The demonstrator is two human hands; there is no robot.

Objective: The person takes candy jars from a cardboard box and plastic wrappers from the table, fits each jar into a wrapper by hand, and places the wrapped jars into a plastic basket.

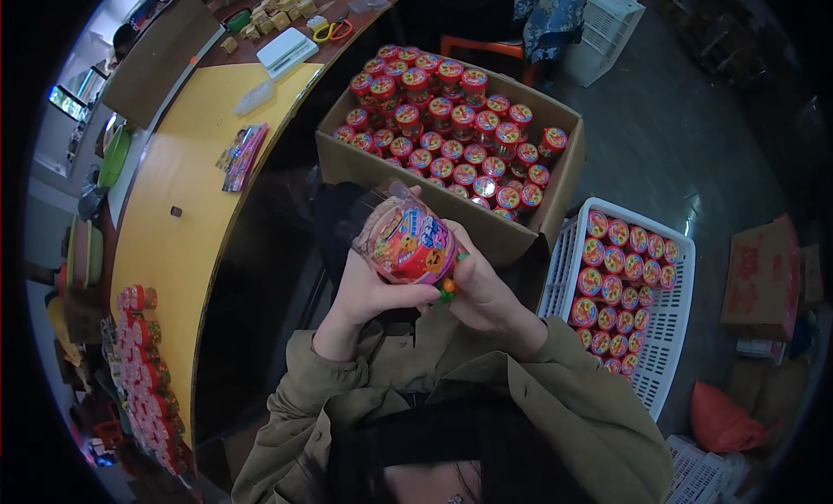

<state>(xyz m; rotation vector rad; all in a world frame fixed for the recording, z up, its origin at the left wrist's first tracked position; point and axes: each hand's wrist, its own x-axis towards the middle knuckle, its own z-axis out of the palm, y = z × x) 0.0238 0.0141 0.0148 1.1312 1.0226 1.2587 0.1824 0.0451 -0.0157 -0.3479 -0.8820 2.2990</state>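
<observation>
In the head view, a clear plastic jar [408,244] with a bright pink, red and blue printed label is tilted between my hands in front of my chest. My left hand [369,291] wraps its near side, thumb along the bottom edge. On the other side, my right hand [482,291] grips the jar's lower end. Small green and orange pieces [448,289] show between my left thumb and right fingers; their kind is unclear. Just beyond the hands stands an open cardboard box [416,179] with many red-lidded jars [464,118] inside.
To the right, a white plastic basket [664,356] holds rows of similar red-topped jars. The curved yellow table [186,200] on the left carries colourful packets [243,157], a white scale [286,51], scissors [334,30] and clustered jars [147,374]. A red bag [727,422] lies at lower right.
</observation>
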